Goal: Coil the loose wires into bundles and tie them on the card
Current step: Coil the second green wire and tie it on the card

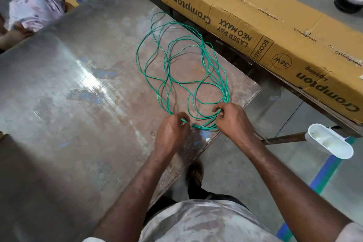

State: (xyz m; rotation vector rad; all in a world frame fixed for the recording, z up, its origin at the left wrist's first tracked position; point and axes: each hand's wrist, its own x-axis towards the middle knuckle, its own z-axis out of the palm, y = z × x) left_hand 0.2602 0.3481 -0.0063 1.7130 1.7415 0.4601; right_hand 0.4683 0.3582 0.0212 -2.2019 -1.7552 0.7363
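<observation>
While loops sprawl across the table (pixel 59 84), both hands' fingers (pixel 218 111) pinch the green wire's (pixel 196 84) near bend.

Your left hand (pixel 172 129) and right hand (pixel 233 119) each pinch the near end of the green wire (pixel 186 68), whose loose loops lie spread on the worn metal table (pixel 78 84). A long cardboard box (pixel 265 31) sits just beyond the table's far edge; a white tray (pixel 330 140) lies at right.

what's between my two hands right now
In the head view, a gathered run of green wire spans from the left hand to the right hand, over the table near its edge.
</observation>
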